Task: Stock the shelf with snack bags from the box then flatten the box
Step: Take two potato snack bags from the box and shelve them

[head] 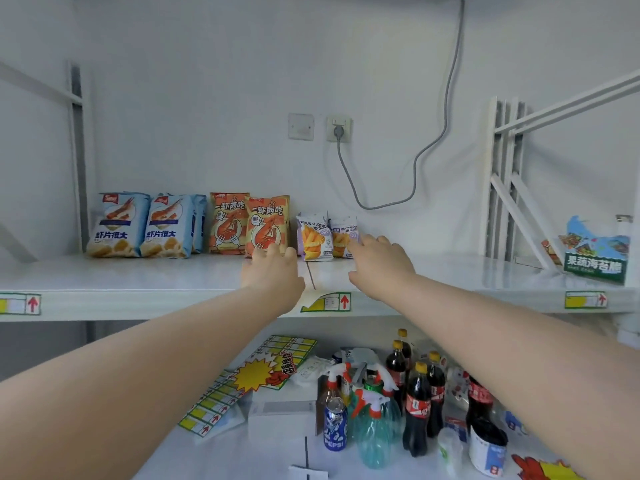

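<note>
**Upper shelf** [138, 275]: the snack bags stand upright in one row against the back wall, sorted by kind. From the left come the blue bags [117, 226], then the orange bags [266, 223], then the small purple bags [313, 237] at the right end. Printed faces point outward, presumably so they can be read from the front.

**Left hand** [272, 275]: it reaches in over the shelf edge with fingers stretched out, tips at the foot of the nearer orange bag. It holds nothing.

**Right hand** [379, 265]: also flat and unclenched, with fingertips against the rightmost purple bag. This reads as a nudge to square the bag with its neighbour, not a grasp. The palm side is hidden, so contact is judged from overlap only.

**Box:** not in view, so how many bags it holds cannot be told.

**Stage, as judged:** stocking is under way and flattening has not begun. The row ends well short of the green carton [595, 258] at far right.

**Lower level:** cola bottles [417, 407] and price-label sheets [242, 375], apart from the work.

**Risk:** the light purple bags tip easily, so a hard push would topple them backwards.
</note>
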